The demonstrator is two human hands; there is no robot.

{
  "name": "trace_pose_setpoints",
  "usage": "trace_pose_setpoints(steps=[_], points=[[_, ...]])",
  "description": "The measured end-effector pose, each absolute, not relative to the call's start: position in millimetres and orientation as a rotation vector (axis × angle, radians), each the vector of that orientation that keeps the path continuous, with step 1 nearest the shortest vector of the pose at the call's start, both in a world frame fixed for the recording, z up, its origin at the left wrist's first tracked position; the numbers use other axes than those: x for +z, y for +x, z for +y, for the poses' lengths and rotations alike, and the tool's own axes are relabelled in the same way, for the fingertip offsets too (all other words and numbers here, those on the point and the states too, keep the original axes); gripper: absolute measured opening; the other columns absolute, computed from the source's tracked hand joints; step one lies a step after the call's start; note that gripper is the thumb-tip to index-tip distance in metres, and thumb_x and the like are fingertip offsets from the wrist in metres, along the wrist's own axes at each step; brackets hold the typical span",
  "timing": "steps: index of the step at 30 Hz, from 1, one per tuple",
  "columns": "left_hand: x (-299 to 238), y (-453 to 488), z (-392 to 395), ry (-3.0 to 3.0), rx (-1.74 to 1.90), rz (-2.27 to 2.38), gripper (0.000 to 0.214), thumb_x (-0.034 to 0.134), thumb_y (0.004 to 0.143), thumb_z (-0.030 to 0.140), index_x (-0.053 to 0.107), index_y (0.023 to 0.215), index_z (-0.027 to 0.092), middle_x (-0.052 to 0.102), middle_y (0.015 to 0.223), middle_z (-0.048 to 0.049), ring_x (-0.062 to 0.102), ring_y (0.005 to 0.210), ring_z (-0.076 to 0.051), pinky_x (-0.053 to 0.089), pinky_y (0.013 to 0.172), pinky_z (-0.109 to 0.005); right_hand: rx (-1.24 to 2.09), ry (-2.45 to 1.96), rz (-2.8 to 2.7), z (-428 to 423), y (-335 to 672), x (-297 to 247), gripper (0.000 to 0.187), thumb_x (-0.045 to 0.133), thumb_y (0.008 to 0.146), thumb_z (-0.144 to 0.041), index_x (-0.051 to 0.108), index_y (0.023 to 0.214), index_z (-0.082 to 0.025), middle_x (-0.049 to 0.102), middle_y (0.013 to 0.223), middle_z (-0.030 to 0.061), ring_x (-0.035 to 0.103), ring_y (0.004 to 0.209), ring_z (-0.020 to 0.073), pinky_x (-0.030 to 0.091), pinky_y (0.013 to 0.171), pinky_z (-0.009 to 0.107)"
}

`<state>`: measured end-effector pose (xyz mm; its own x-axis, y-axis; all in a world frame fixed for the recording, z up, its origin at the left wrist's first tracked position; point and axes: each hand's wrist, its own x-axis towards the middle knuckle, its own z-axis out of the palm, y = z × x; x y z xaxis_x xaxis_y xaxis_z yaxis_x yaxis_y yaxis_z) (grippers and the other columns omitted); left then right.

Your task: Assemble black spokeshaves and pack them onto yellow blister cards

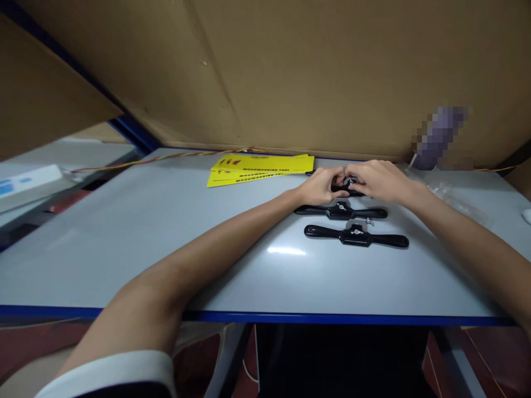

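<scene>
Beyond two others on the table, a black spokeshave [355, 193] lies mostly hidden under my fingers. My left hand [320, 186] curls round its left side, thumb and fingers closed on the body. From the right, my right hand [379, 179] pinches a small silver thumbscrew [350, 181] at the middle of that tool; its exact shape is partly covered. Nearer me rests a second spokeshave [341, 210], and closest a third spokeshave [357, 235], each with a silver blade plate. A loose wing screw [369, 222] sits between these two, by the nearest blade.
Yellow cards [261, 165] printed "woodworking tool" lie fanned left of my hands. Clear plastic bags [454, 199] are at the right, before a blurred purple object [440, 138]. A cardboard wall [290, 72] closes the back; a red-yellow wire [166, 158] runs along the table [136, 237].
</scene>
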<state>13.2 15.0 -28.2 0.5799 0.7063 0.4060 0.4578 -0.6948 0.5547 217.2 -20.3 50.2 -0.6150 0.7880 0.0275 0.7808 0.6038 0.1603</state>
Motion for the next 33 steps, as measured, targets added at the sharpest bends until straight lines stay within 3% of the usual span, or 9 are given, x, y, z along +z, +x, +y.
trace_pose_setpoints(steps=[3, 8, 12, 17, 24, 33], points=[[-26, 13, 15, 2.444, 0.855, 0.9, 0.039, 0.071, 0.079, 0.04, 0.036, 0.076, 0.024, 0.041, 0.069, 0.0064, 0.036, 0.062, -0.012, 0.028, 0.062, -0.029, 0.147, 1.29, 2.826, -13, 220, 48, 0.019, 0.063, 0.101, -0.022, 0.075, 0.115, -0.024, 0.079, 0.105, 0.0053, 0.069, 0.089, 0.0219, 0.033, 0.067, 0.031], [-21, 12, 13, 2.475, 0.82, 0.859, 0.032, 0.069, 0.079, 0.04, 0.041, 0.078, 0.023, 0.043, 0.07, 0.0057, 0.038, 0.063, -0.013, 0.031, 0.062, -0.029, 0.124, 1.214, 2.948, -6, 224, 39, 0.015, 0.068, 0.099, -0.022, 0.079, 0.109, -0.021, 0.071, 0.118, 0.0094, 0.066, 0.089, 0.0198, 0.037, 0.072, 0.03], [-17, 9, 12, 2.493, 0.788, 0.866, 0.029, 0.068, 0.077, 0.038, 0.044, 0.081, 0.023, 0.047, 0.071, 0.0051, 0.04, 0.063, -0.013, 0.033, 0.062, -0.029, 0.076, 1.151, 2.959, -3, 226, 34, 0.013, 0.068, 0.096, -0.017, 0.08, 0.101, -0.019, 0.073, 0.102, 0.0082, 0.066, 0.089, 0.021, 0.04, 0.074, 0.031], [-14, 6, 13, 2.489, 0.727, 0.87, 0.023, 0.067, 0.076, 0.033, 0.053, 0.09, 0.021, 0.055, 0.074, 0.0031, 0.048, 0.066, -0.015, 0.037, 0.066, -0.03, 0.048, 1.111, 2.948, -2, 229, 36, 0.021, 0.061, 0.097, -0.014, 0.081, 0.102, -0.017, 0.076, 0.105, 0.0108, 0.069, 0.089, 0.0218, 0.043, 0.078, 0.031], [-18, 6, 15, 2.412, 0.765, 0.877, 0.028, 0.07, 0.08, 0.034, 0.062, 0.101, 0.018, 0.067, 0.087, -0.0016, 0.058, 0.074, -0.015, 0.046, 0.073, -0.029, 0.02, 1.208, 2.88, -6, 222, 42, 0.026, 0.05, 0.103, -0.018, 0.075, 0.106, -0.019, 0.077, 0.095, 0.0087, 0.066, 0.08, 0.0203, 0.038, 0.071, 0.032], [-28, 4, 20, 2.43, 0.755, 0.866, 0.044, 0.07, 0.086, 0.039, 0.069, 0.124, 0.016, 0.071, 0.097, -0.0051, 0.058, 0.076, -0.016, 0.047, 0.074, -0.029, 0.015, 1.357, 2.78, -6, 232, 49, 0.018, 0.057, 0.103, -0.024, 0.073, 0.107, -0.018, 0.076, 0.092, 0.0084, 0.065, 0.077, 0.0204, 0.037, 0.068, 0.031]])
